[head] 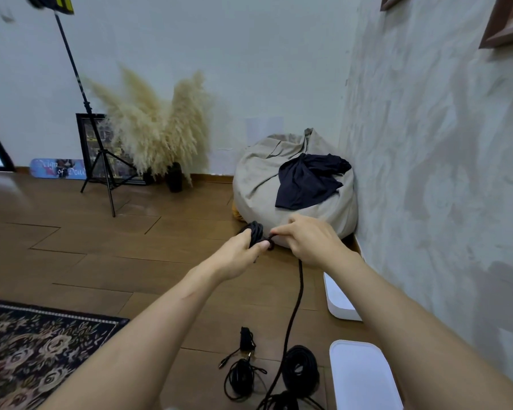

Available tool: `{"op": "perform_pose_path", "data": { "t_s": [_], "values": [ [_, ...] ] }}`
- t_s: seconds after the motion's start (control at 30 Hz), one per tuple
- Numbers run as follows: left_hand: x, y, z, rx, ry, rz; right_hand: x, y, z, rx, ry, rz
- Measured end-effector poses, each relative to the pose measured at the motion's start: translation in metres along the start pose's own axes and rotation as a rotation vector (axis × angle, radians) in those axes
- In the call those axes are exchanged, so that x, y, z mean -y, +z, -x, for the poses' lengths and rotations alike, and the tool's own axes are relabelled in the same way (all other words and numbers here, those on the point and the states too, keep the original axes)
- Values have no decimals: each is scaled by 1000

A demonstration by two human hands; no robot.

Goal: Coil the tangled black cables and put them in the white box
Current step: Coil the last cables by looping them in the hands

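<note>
Black cable wound into a tight coil (256, 230) sits in the left hand (240, 256), whose grip is closed around it, thumb pressed across the strands. Both arms reach forward over a wooden floor (107, 255). The right hand (311, 241) is just beside the left, its thumb and forefinger pinching a small loop of the same cable against the coil's edge. From under the right hand the loose end of the cable (293, 315) hangs down and trails to the floor near the viewer.

On the floor below lie a thick coiled cable (301, 368), a thinner loose cable (240, 378) and a small black bundle (245, 338). A white box (339, 301) lies by the right wall, partly hidden by the right forearm; a white rimmed tray or lid (360, 377) lies nearer, beside the thick coil.

Behind the hands are a beige bean bag (258, 184) with a dark cloth (305, 182) on it, pampas grass (157, 125), a light stand (101, 161) and a floral rug (27, 350).
</note>
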State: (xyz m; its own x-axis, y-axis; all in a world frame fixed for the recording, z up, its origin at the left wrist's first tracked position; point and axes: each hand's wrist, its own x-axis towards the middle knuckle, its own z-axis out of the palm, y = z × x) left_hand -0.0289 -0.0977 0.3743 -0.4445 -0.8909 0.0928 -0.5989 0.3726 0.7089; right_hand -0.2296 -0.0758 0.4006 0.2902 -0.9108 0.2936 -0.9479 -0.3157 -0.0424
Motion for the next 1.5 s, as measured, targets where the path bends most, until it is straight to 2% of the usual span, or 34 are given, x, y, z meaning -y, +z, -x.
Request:
{"op": "perform_pose_path", "data": {
  "t_s": [0.1,0.2,0.33,0.47,0.53,0.6,0.67,0.8,0.97,1.1,1.37,1.5],
  "values": [
    [4,6,-3,-20,-45,-68,6,4,-4,38,80,45],
    [3,9,-4,-61,-42,-71,10,11,-7,-5,109,-60],
    [4,4,-4,-47,-8,-31,11,10,-2,108,160,-487],
    [0,-1,-1,21,39,85,5,5,0,186,167,-706],
    [-3,-2,2,54,43,120,3,6,4,212,180,-896],
    [-6,-2,5,78,46,139,1,6,8,217,203,-1094],
    [-10,-2,7,79,44,127,1,5,10,201,242,-1193],
    [-13,3,7,49,23,-26,-1,4,9,172,281,-1119],
    [-14,7,5,51,0,-42,4,4,11,276,295,-1093],
    [-12,2,4,-9,-26,15,11,-2,6,288,363,-1181],
    [-16,1,1,-120,-52,-70,20,-4,-5,335,489,-1483],
    [-18,4,1,-138,-76,-101,17,-8,-2,436,500,-1504]
  ]
}}
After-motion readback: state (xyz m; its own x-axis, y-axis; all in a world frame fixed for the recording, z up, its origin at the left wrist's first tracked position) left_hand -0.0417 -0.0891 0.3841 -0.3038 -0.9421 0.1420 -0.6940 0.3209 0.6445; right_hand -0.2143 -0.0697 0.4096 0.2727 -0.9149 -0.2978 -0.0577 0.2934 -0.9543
